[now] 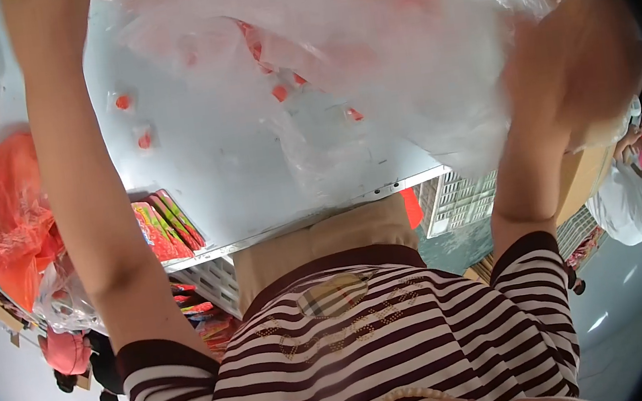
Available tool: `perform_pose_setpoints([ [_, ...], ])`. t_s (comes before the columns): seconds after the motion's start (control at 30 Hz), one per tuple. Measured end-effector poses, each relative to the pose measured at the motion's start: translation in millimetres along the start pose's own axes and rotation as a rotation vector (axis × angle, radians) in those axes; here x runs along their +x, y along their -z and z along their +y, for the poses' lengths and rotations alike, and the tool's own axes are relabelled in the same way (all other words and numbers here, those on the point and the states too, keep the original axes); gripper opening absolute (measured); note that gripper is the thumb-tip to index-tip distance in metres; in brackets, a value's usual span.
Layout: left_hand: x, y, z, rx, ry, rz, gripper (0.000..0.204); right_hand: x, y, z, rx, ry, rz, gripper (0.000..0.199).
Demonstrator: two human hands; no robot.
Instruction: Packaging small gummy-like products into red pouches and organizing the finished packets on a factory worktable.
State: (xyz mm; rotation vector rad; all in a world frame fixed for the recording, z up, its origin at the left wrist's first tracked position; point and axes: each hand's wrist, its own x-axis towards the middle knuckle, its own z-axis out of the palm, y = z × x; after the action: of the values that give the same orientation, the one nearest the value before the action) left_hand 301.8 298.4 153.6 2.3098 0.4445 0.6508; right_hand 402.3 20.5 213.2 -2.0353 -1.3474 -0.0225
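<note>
The right hand [578,61] grips a big clear plastic bag [365,40] of small red packets, lifted over the grey surface [212,174] (left hand out of view), seemingly mid-emptying.

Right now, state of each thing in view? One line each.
clear plastic bag: lifted over the table, crumpled, holds small red pieces, motion-blurred
right hand: raised against the bag, blurred, grip unclear
left hand: out of frame, only the forearm shows
small packets: lying flat on the table, apart
table: grey top, partly covered by the bag
orange bag: slumped at the table's left side
</note>
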Motion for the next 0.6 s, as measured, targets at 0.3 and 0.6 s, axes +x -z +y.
perform_pose_setpoints([
  [0.3, -145.7, -71.7, 87.3, -0.164, 0.288, -0.68, 0.053, -91.1, -37.3, 79.7, -0.102, 0.123, -0.49, 0.049],
  [0.6, -149.1, -78.8, 42.4, 0.363, 0.39, -0.532, 0.095, -37.5, -43.1, 120.4, -0.191, 0.137, -0.215, 0.051],
])
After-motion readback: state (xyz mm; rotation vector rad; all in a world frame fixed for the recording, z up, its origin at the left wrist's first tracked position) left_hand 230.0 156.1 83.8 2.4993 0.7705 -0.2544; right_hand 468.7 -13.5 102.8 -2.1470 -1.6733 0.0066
